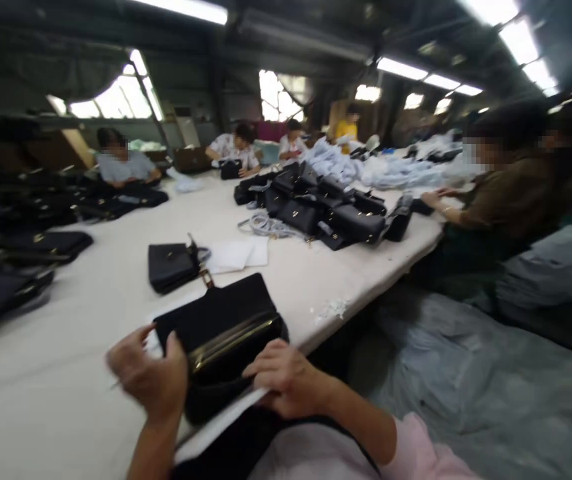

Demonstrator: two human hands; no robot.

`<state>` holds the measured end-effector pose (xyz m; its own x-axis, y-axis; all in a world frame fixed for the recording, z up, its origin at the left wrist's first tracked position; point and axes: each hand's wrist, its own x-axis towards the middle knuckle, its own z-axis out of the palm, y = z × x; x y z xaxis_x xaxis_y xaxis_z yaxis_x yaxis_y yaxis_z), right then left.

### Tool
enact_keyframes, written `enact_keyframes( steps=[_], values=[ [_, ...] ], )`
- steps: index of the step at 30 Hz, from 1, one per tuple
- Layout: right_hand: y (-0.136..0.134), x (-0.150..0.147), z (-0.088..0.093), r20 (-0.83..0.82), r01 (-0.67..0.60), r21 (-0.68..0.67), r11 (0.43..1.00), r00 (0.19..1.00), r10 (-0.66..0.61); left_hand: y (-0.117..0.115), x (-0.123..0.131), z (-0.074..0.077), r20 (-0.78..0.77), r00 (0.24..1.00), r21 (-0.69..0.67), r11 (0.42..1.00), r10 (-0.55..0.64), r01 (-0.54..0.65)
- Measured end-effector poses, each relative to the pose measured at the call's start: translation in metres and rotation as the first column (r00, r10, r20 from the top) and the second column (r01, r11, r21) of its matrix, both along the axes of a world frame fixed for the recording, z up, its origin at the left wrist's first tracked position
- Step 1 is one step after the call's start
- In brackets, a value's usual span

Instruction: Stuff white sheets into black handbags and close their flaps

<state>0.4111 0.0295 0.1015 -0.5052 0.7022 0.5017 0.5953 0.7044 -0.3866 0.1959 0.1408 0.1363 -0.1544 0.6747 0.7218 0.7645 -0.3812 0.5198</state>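
Note:
A black handbag [221,327] with a gold clasp bar lies at the near edge of the long white table [91,320], its flap raised away from me. My left hand [149,377] grips the bag's left end, thumb on top and fingers curled. On the bag's front right edge rests my right hand [281,380], its fingers bent down over the rim. Both hands are smeared by motion. A second closed black handbag [171,265] lies just beyond, next to white paper sheets [239,253].
A heap of black handbags [326,207] fills the table's middle right, and more black bags [11,260] line the left side. Several people sit working round the table; one sits close at right [506,193]. Grey-blue cloth bundles [466,380] lie below at right.

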Motion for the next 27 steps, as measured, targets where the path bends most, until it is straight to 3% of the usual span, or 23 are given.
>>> enact_keyframes(
  steps=[1,4,7,10,17,20,24,27],
  values=[
    [-0.003,0.0,0.001,-0.032,0.017,0.011,1.0,0.999,-0.017,-0.003,-0.001,-0.003,-0.097,0.995,0.021,1.0,0.016,-0.014],
    [-0.008,0.0,-0.001,-0.115,0.067,0.02,0.998,0.991,-0.065,-0.008,-0.001,-0.004,-0.194,0.958,-0.058,0.977,-0.213,0.206],
    [-0.013,-0.002,-0.002,-0.156,0.107,0.034,0.994,0.983,-0.1,-0.016,-0.005,0.001,-0.127,0.88,-0.273,0.869,-0.458,0.413],
    [-0.013,-0.002,-0.001,-0.175,0.154,0.037,0.987,0.974,-0.146,-0.022,-0.017,0.007,-0.076,0.82,-0.414,0.766,-0.567,0.492],
    [-0.01,0.002,-0.001,-0.182,0.164,0.019,0.986,0.971,-0.158,-0.022,-0.041,0.017,-0.166,0.697,-0.63,0.619,-0.698,0.47],
    [-0.012,0.002,-0.003,-0.2,0.16,0.044,0.986,0.968,-0.148,-0.023,-0.034,0.024,-0.295,0.644,-0.648,0.643,-0.706,0.408],
    [-0.015,0.001,-0.009,-0.212,0.183,0.033,0.983,0.962,-0.172,-0.029,-0.021,0.038,-0.534,0.554,-0.637,0.735,-0.639,0.234],
    [-0.017,0.0,-0.012,-0.21,0.178,0.011,0.984,0.962,-0.172,-0.031,-0.014,0.049,-0.598,0.453,-0.683,0.716,-0.661,0.142]
  ],
)
